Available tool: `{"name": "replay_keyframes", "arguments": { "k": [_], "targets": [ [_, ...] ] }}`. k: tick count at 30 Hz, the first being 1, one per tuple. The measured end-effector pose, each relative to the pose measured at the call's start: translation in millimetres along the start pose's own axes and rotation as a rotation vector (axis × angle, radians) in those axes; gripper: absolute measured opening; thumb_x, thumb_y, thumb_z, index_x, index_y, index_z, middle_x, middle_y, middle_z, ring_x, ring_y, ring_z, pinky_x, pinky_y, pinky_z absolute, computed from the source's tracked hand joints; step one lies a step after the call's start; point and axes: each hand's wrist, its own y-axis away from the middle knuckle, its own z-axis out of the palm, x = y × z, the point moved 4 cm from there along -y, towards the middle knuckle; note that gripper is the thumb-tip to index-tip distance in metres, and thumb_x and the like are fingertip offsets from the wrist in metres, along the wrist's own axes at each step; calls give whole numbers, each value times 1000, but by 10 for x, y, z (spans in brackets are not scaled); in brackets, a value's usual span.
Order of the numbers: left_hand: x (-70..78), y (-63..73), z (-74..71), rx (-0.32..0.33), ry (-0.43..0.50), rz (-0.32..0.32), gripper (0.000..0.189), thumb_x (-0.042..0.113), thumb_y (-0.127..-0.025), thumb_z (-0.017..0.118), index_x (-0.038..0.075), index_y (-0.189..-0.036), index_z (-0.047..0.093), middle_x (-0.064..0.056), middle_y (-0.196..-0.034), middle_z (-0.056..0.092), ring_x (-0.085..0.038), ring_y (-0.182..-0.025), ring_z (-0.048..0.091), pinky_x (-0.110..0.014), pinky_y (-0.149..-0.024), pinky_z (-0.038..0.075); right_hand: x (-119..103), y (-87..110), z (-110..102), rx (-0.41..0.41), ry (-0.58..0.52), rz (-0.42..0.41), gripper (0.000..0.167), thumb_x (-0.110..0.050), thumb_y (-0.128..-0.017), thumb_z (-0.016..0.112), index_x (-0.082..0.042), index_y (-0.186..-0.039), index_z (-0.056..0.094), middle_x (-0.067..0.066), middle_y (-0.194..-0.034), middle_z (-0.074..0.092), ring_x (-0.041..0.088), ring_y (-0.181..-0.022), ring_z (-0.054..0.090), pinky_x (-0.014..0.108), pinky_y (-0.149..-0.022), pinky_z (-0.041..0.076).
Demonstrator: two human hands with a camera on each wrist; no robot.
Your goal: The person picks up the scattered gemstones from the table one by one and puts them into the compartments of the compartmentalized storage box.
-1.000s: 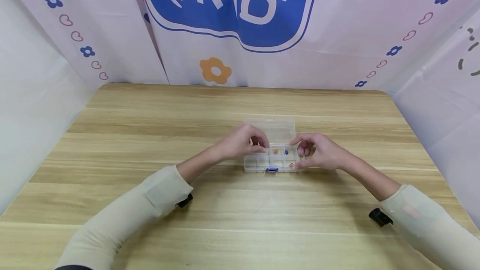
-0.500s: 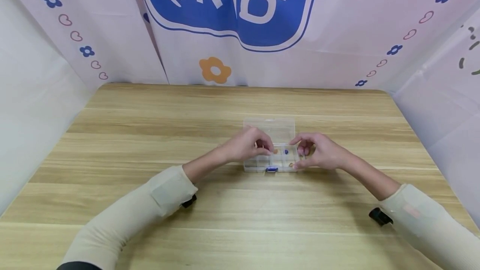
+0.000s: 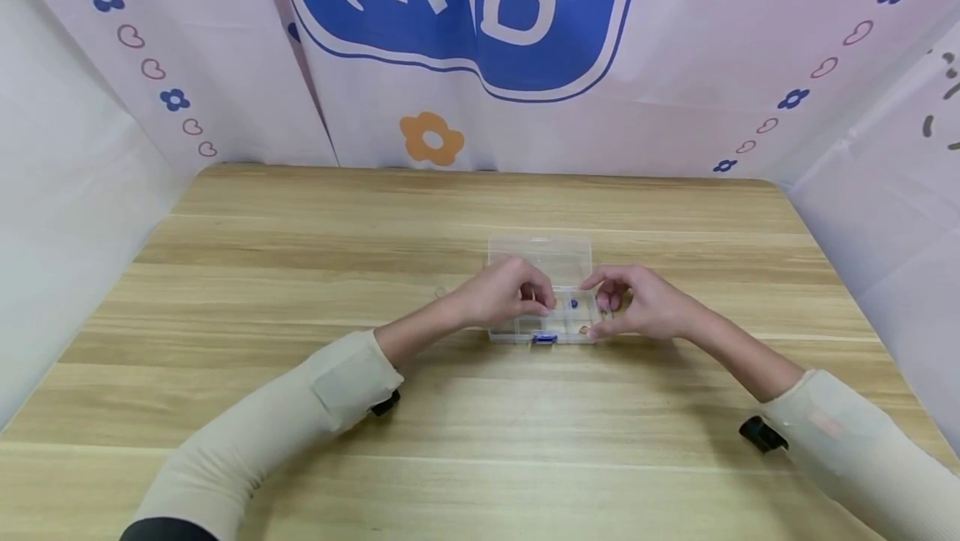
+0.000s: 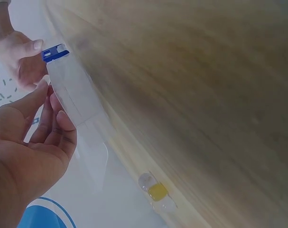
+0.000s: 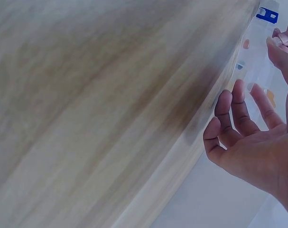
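Observation:
A clear plastic compartment box stands on the table with its transparent lid raised at the back. A blue latch marks its front edge. Over the middle compartments, my left hand pinches a small pale piece between thumb and fingertips; its shape is too small to tell. My right hand holds the box's right end, thumb at the front corner and index finger at the back one. A small blue piece and an orange piece lie in the right-hand compartments.
The wooden table extends all around the box. To its left, in the left wrist view, a yellow piece lies between clear rounded pieces. A printed white curtain hangs behind the table.
My left hand has moved a little to the right over the box and now covers the orange piece in the middle compartment. My right hand and the box have stayed in place.

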Motion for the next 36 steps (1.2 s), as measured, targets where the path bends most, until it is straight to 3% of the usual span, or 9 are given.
{"name": "replay_keyframes", "arguments": {
  "k": [21,36],
  "targets": [
    [30,-74,62,-28,-6,-12,5,0,-93,76,0,-97,80,-7,-93,78,-11,-78,66,-17,-74,53,-2,6,-11,6,19,3,52,-13,-76,93,3,-119,68,6,-87,63,21,-81,57,28,-73,50],
    [20,3,-8,-16,13,-36,8,0,-94,75,-1,-101,77,-6,-93,76,-11,-80,64,-19,-73,53,2,4,-10,-4,-3,16,54,-12,-76,93,4,-120,67,7,-88,62,22,-82,56,26,-71,49]
  ]
}}
